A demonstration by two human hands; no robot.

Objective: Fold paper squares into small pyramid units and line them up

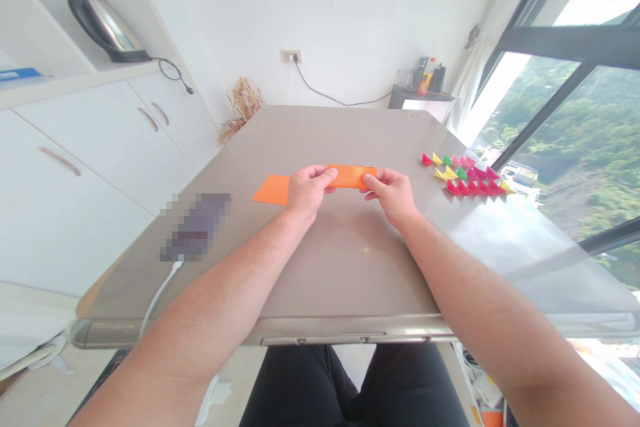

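A folded strip of orange paper (349, 177) is held level above the table in front of me. My left hand (307, 192) pinches its left end, thumb on the near face. At the other end my right hand (393, 193) grips it the same way, fingers curled behind. Another piece of orange paper (271, 189) lies flat on the table, its right part hidden by my left hand. Off to the right stand rows of small folded paper boats (473, 188) in red, yellow, green, pink and magenta.
The grey table (345, 267) spans the view. A blurred dark device (197, 227) with a white cable (160, 297) lies at the left. Beyond the far edge are dried stalks (243, 107) and a small cabinet (425, 100) holding bottles. A window (565, 120) borders the right side.
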